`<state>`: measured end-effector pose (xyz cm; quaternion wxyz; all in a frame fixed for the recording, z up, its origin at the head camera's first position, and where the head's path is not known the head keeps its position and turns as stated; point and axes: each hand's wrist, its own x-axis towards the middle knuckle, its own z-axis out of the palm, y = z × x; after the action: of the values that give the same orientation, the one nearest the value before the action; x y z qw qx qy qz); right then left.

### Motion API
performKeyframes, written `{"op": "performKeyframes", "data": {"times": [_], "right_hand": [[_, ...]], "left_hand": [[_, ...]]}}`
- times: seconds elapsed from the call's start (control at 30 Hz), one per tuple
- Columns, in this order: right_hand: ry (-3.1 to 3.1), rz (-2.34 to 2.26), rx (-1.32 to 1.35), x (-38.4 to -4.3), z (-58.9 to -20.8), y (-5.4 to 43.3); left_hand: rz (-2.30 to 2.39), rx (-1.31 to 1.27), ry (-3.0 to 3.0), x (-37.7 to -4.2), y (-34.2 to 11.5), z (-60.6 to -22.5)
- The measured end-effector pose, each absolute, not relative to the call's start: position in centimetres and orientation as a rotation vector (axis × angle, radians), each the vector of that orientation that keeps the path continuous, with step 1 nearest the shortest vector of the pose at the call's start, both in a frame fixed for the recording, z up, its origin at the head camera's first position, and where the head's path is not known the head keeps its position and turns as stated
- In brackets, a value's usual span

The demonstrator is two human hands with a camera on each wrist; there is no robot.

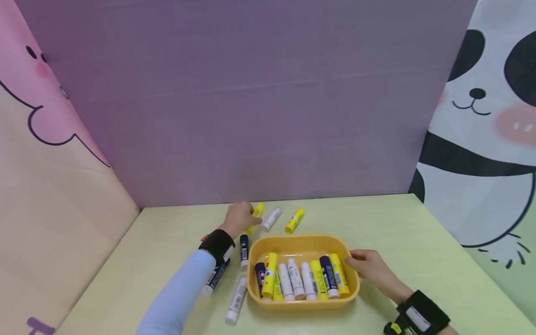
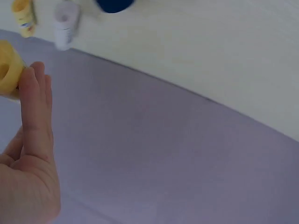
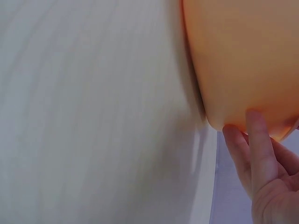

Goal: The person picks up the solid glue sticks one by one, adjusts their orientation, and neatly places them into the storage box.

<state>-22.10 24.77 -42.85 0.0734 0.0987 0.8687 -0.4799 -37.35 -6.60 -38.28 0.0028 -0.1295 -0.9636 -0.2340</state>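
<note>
Past the back left corner of the yellow-orange tray point(image 1: 303, 304), my left hand point(image 1: 238, 218) pinches a yellow glue stick point(image 1: 258, 210). In the left wrist view the end of that yellow glue stick point(image 2: 8, 70) shows at the fingertips, and the thumb is mostly hidden. My right hand point(image 1: 372, 270) grips the tray's right end, with the thumb at the rim and the fingers point(image 3: 262, 154) against the outer wall. Inside the tray, several yellow, white and dark blue glue sticks lean side by side along the front, including a white glue stick point(image 1: 295, 279).
Behind the tray lie a white glue stick point(image 1: 272, 218) and another yellow glue stick point(image 1: 295, 220). Left of it are a dark blue glue stick point(image 1: 244, 249), a second dark one point(image 1: 217, 275) near the sleeve, and a long white one point(image 1: 237, 300). A purple panel point(image 1: 268, 116) borders the table's back edge.
</note>
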Motion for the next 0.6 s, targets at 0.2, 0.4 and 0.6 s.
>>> {"op": "performKeyframes", "data": {"times": [0.2, 0.4, 0.6], "right_hand": [[2.6, -1.456, 0.259, -22.0, -43.1, 25.0], [2.593, -1.46, 0.233, -21.9, -43.1, 25.1], [2.587, -1.452, 0.232, -22.1, -43.0, 25.1]], "left_hand": [[-0.81, -0.496, -2.996, -33.9, -5.8, -36.4], [-0.748, -0.637, -3.069, -30.2, -4.8, -35.3], [-0.792, -0.654, -3.17, -27.8, -4.0, -35.7]]}}
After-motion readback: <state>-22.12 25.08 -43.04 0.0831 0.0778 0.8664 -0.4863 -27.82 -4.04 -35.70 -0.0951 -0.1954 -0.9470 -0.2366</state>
